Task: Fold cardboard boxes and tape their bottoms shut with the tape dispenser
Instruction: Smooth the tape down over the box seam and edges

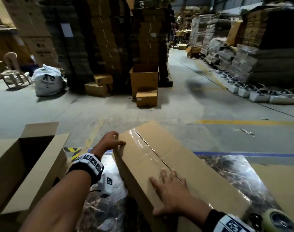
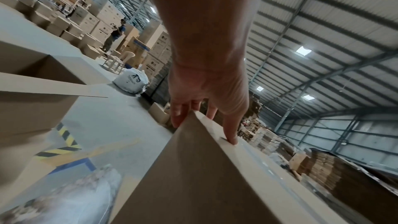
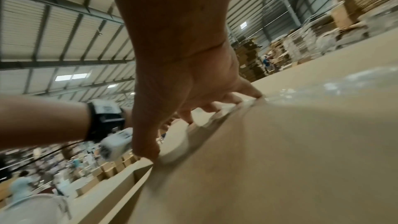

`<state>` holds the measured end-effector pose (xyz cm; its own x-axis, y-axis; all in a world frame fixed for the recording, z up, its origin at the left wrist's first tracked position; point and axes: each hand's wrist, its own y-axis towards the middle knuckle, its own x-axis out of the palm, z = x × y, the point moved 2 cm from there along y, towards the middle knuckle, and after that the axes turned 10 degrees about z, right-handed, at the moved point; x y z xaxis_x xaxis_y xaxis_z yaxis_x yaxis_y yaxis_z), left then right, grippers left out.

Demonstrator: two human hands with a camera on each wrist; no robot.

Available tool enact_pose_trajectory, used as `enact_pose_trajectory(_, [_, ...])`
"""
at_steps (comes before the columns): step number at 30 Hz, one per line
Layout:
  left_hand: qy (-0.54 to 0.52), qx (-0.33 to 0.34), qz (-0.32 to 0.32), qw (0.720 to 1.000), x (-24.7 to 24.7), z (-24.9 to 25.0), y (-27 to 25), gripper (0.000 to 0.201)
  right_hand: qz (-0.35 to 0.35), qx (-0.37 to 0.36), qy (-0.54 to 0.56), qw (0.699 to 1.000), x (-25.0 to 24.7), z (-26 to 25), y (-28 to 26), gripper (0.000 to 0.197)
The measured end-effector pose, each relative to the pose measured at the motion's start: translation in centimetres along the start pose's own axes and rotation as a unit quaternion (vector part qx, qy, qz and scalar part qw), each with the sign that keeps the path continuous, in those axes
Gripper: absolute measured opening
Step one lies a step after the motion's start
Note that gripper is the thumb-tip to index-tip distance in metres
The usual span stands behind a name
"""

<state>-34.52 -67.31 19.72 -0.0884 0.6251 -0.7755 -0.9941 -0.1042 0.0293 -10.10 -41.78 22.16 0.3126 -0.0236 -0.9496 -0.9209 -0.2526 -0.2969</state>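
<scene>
A brown cardboard box [image 1: 196, 166] lies in front of me on a glossy patterned table [image 1: 235, 171], its closed flaps facing up. Clear tape [image 1: 148, 146] runs along the centre seam. My left hand [image 1: 112, 139] grips the box's far left corner, thumb on top and fingers down the side; the left wrist view shows that hand [image 2: 202, 111] straddling the box edge [image 2: 193, 176]. My right hand [image 1: 169, 186] lies flat on the near end of the top, fingers spread, thumb over the near edge. In the right wrist view its fingers [image 3: 249, 91] press the taped cardboard [image 3: 280, 159]. The tape dispenser [image 1: 276, 218] sits at the bottom right.
An open-topped cardboard box [image 1: 17, 164] stands close on my left. Beyond the table is concrete floor with yellow lines, a white sack [image 1: 47, 81], loose boxes [image 1: 144, 84] and tall cardboard stacks [image 1: 260, 56]. A person [image 2: 115, 35] stands far off.
</scene>
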Motion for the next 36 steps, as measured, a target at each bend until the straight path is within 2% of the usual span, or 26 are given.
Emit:
enact_pose_trajectory(5, [0.019, -0.049, 0.072, 0.996, -2.9, -2.1, -5.1, 0.045, 0.005, -0.055, -0.050, 0.997, -0.8, 4.4, 0.7, 0.116])
enact_pose_trajectory(9, [-0.007, -0.098, 0.065, 0.993, -3.3, -4.3, -11.9, 0.056, -0.010, -0.043, -0.110, 0.993, -1.6, 6.8, 1.4, 0.114])
enact_pose_trajectory(11, [-0.034, -0.119, 0.059, 0.991, -2.7, -4.2, -15.1, 0.058, -0.014, -0.016, -0.105, 0.994, -2.2, 7.6, 1.8, 0.107])
enact_pose_trajectory(14, [-0.096, -0.133, 0.047, 0.985, -1.1, -2.2, -20.1, 0.048, -0.001, 0.031, -0.069, 0.997, -3.0, 8.2, 2.1, 0.092])
enact_pose_trajectory(16, [-0.141, -0.132, 0.011, 0.981, 0.0, -0.3, -23.2, 0.044, 0.013, 0.062, -0.042, 0.997, -3.7, 8.6, 2.2, 0.073])
enact_pose_trajectory(18, [-0.171, -0.129, -0.053, 0.975, 0.6, 0.9, -25.0, 0.038, 0.031, 0.083, -0.029, 0.996, -4.2, 8.6, 2.1, 0.051])
enact_pose_trajectory(20, [-0.147, -0.115, -0.087, 0.979, 0.6, 1.2, -24.7, 0.035, 0.061, 0.100, -0.017, 0.993, -4.1, 8.1, 1.6, 0.043])
enact_pose_trajectory(21, [-0.117, -0.101, -0.068, 0.986, 0.3, 1.0, -23.8, 0.036, 0.077, 0.106, -0.005, 0.991, -3.8, 7.6, 1.3, 0.044])
enact_pose_trajectory(24, [-0.055, -0.061, 0.079, 0.993, -1.2, 0.2, -18.7, 0.031, 0.118, 0.106, 0.020, 0.987, -1.8, 4.8, -0.7, 0.055])
enact_pose_trajectory(26, [-0.080, -0.042, 0.145, 0.985, -1.8, 0.4, -15.1, 0.033, 0.139, 0.090, 0.019, 0.986, -0.1, 2.6, -2.1, 0.059])
enact_pose_trajectory(28, [-0.110, -0.021, 0.125, 0.986, -1.5, 0.7, -11.7, 0.050, 0.141, 0.073, 0.022, 0.987, 1.7, 1.4, -3.2, 0.079])
enact_pose_trajectory(30, [-0.169, -0.045, 0.054, 0.983, -0.3, 0.7, -9.5, 0.058, 0.135, 0.057, 0.027, 0.989, 3.3, 1.8, -3.6, 0.094])
enact_pose_trajectory(32, [-0.199, -0.066, 0.004, 0.978, 1.4, 0.4, -8.8, 0.048, 0.140, 0.045, 0.053, 0.988, 4.0, 2.9, -3.7, 0.098])
enact_pose_trajectory(34, [-0.191, -0.052, 0.026, 0.980, 2.5, 0.3, -9.3, 0.033, 0.150, 0.043, 0.082, 0.984, 3.8, 3.9, -3.8, 0.100])
enact_pose_trajectory(36, [-0.195, -0.043, 0.053, 0.979, 3.0, 0.5, -10.6, 0.026, 0.154, 0.068, 0.122, 0.978, 3.2, 5.1, -3.7, 0.103])
